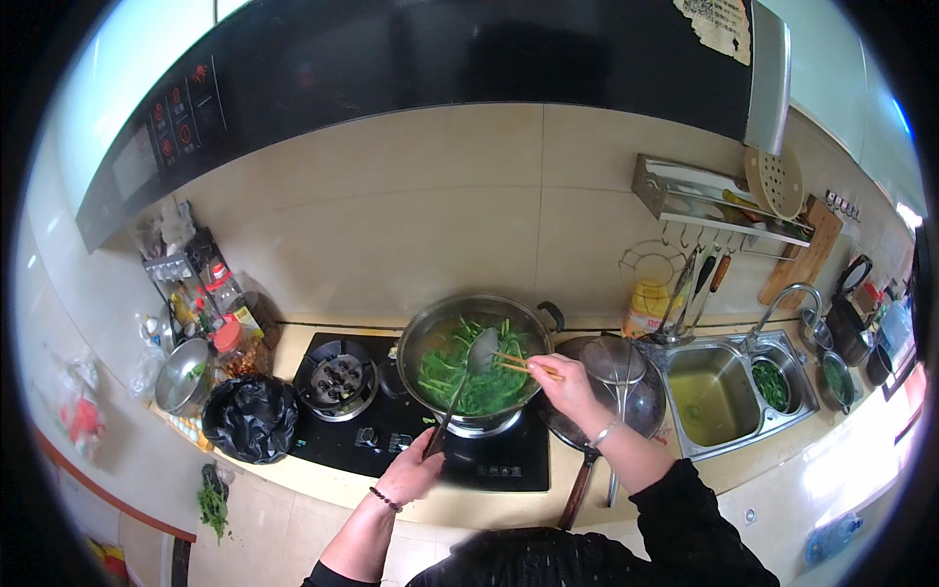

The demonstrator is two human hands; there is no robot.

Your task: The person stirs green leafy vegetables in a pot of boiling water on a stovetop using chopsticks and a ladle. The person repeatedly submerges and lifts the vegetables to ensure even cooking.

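A wide metal pot [411,334] stands on the right burner of a black gas hob [506,466], with leafy greens [447,378] in liquid inside it. My left hand [409,469] grips the dark handle of a metal ladle or spatula [482,351], whose head rests among the greens. In my right hand [565,385] is a pair of wooden chopsticks [517,363], their tips over the greens beside the ladle or spatula head. Which parts of the utensils lie under the leaves cannot be told.
Right of the pot, a mesh strainer [612,358] lies on a dark lidded pan [649,411]. Beyond is a double sink [715,396] holding a bowl of greens [770,385]. To the left are a black plastic bag [251,418], a metal bowl [183,378] and jars [240,348]. A range hood [411,59] hangs above.
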